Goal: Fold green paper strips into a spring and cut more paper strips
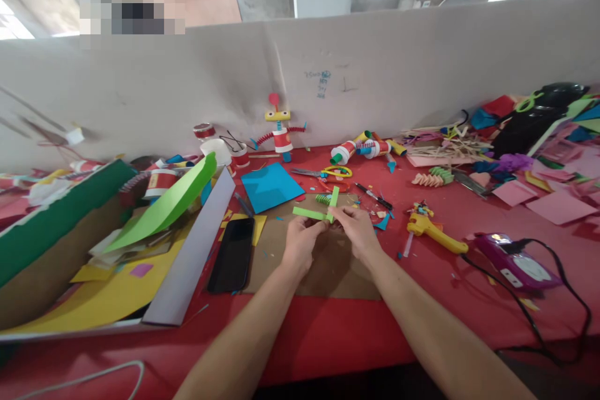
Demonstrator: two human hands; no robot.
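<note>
Both of my hands meet over a brown cardboard sheet [323, 269] on the red table [328, 331]. My left hand [300, 244] pinches one end of two crossed light-green paper strips [315, 212]. My right hand [356, 230] pinches the same strips where they cross; one strip sticks up, the other points left. A folded green paper spring [322, 199] lies just beyond them.
A black phone [233, 254] lies left of the cardboard, beside a grey board [194, 256] and a box of coloured paper [70, 250]. Blue paper [269, 187], scissors [328, 172], a pen [374, 195], a yellow glue gun [434, 229], a purple device [513, 259] with cable, and a paper-cup robot [280, 131] surround.
</note>
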